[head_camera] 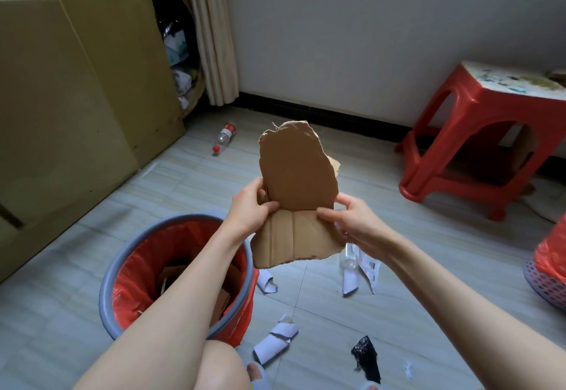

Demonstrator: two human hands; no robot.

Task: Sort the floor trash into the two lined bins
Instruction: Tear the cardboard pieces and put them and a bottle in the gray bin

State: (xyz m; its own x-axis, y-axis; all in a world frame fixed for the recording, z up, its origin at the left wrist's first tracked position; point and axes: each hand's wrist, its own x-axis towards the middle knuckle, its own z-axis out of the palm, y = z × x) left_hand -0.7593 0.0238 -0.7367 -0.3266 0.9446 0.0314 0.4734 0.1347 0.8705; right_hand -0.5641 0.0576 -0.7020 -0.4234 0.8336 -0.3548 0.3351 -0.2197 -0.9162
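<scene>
Both bare forearms reach forward and up from the lower corners, converging at chest height. The left hand (pixel 249 206) has its thumb curled over the front of a torn cardboard piece (pixel 298 169), fingers wrapped behind its left edge. The right hand (pixel 352 221) pinches the right edge between thumb and bent fingers. The two grips sit level, close together. A bare knee shows below.

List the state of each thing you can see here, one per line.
Left hand: grips cardboard piece.
Right hand: pinches cardboard.
Cardboard piece: held up, bent.
Grey bin: red-lined, holds cardboard scraps.
Plastic bottle: capped, lying on floor.
Red stool: upright.
</scene>
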